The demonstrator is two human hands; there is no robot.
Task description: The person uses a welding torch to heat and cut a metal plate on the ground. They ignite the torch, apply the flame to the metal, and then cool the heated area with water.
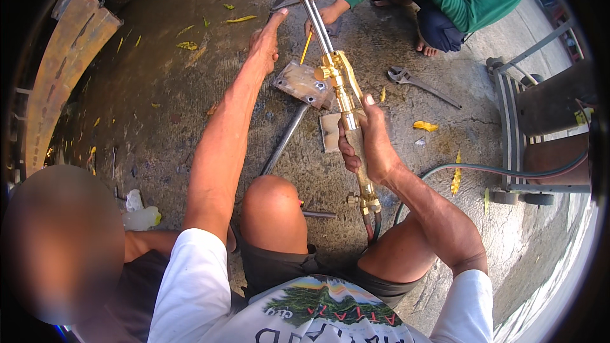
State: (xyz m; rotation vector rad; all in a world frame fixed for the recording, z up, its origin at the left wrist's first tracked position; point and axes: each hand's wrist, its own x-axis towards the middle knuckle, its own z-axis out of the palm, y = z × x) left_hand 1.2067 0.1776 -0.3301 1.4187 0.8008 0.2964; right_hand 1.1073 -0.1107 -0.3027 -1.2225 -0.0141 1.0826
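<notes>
Wrapped around the handle of a brass torch (351, 109), the right hand (376, 143) has a full grasp, its thumb lying up along the side; the left hand (265, 44) is stretched out near the torch's head, loosely unfolded, with nothing visible in it. The torch slants above the concrete floor (235, 133), head upward and away from the knees. It looks heavy and rigid, its polished metal probably slick, while the soft hose (438, 168) would likely drag at the lower end. The thick handle seems the best hold, clear of the knobs.

Beyond it, a metal plate (294, 82) with holes lies near a pipe (284, 140). A co-worker's hand (328, 15) holds a yellow stick (306, 48) to the plate, and a wrench (422, 84) lies to the right.

Farther right, a cart (510, 130) carries two cylinders (554, 107), contents hidden. At left sits a clear plastic container (141, 219), bag or bottle, its contents hard to tell.
</notes>
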